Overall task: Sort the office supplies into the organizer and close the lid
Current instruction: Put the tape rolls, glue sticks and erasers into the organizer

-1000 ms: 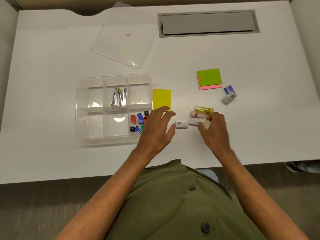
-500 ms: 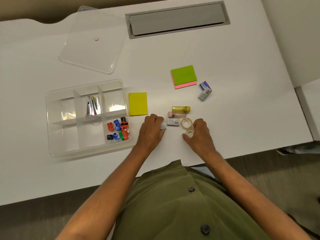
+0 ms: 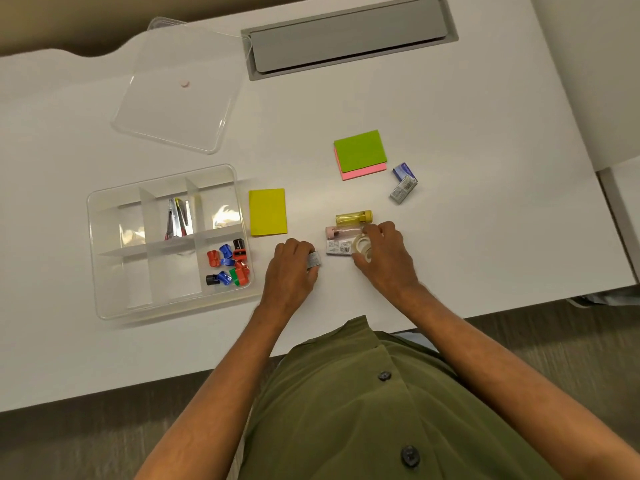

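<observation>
A clear divided organizer (image 3: pixel 104 258) sits at the left, with staple removers (image 3: pixel 177 218) in a back compartment and coloured sharpeners (image 3: pixel 228 263) in the front right one. My left hand (image 3: pixel 292 268) grips a small grey staple box (image 3: pixel 314 260) on the table. My right hand (image 3: pixel 386 254) curls its fingers round two small tape rolls (image 3: pixel 362 244). Beside them lie another grey staple box (image 3: pixel 337 247), a pink tube (image 3: pixel 341 232) and a yellow tube (image 3: pixel 353 216). The clear lid (image 3: pixel 176 88) lies flat behind the organizer.
A yellow sticky pad (image 3: pixel 267 212) lies right of the organizer. A green pad on a pink pad (image 3: pixel 360 154) and two small boxes (image 3: pixel 402 183) sit further right. A grey cable hatch (image 3: pixel 346 32) is at the back. The table's front edge is near my body.
My left hand moved right and closed on the small grey staple box. My right hand uncovered the tape rolls, then closed round them. The view shifted, so everything appears further left.
</observation>
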Action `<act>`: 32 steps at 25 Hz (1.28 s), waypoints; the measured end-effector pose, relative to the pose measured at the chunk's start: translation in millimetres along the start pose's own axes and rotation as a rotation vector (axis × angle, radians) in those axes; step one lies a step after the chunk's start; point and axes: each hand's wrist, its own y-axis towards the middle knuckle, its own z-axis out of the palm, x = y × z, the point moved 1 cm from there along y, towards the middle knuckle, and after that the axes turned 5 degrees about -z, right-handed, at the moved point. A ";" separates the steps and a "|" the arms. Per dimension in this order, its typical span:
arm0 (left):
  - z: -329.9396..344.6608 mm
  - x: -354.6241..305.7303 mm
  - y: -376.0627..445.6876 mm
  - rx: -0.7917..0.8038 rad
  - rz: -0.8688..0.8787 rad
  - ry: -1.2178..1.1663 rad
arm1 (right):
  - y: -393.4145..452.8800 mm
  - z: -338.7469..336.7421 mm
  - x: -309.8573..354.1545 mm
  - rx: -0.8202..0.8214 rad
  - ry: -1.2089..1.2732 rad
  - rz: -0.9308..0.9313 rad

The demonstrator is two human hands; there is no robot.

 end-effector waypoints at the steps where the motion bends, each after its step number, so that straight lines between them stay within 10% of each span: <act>1: -0.7 -1.1 0.5 0.000 -0.004 -0.008 | 0.6 -0.5 -0.2 0.005 -0.013 -0.018; 7: -9.8 -38.9 27.8 -0.130 0.076 -0.080 | 1.3 -4.5 -8.1 0.036 -0.034 0.003; 16: -1.7 -80.2 81.6 0.097 0.200 0.244 | -5.4 -14.7 -34.6 0.010 -0.032 0.049; 32: -61.5 -46.1 55.0 -0.046 0.127 -0.276 | -6.3 -29.4 -12.9 -0.032 0.133 0.118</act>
